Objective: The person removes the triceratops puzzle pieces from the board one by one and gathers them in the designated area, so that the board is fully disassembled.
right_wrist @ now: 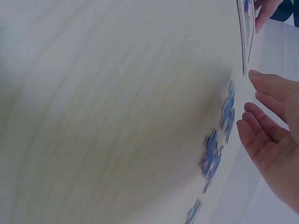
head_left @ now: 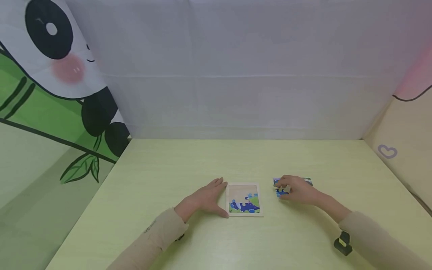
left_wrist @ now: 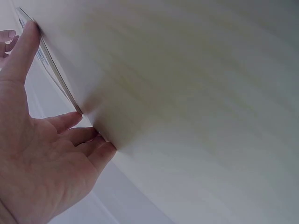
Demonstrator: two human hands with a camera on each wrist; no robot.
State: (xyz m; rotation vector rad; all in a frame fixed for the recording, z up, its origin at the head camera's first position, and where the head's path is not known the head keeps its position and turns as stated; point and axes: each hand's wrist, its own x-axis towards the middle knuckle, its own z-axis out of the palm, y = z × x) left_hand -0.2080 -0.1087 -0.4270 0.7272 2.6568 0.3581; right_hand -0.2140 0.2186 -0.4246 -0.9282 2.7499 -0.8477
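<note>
Pale table (head_left: 162,165), panda backdrop (head_left: 40,71) at left (cute!). Left hand (head_left: 208,197), fingers spread, touches dinosaur puzzle frame (head_left: 246,215); right hand (head_left: 299,190), fingers loose, hovers over puzzle pieces (right_wrist: 210,153).

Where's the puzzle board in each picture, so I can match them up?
Head: below and slightly right of the middle, the puzzle board.
Left wrist: upper left, a thin slanting strip.
Right wrist: near the top right corner, another thin strip.
Shared landmark: the left hand, next to the board in all three.
</note>
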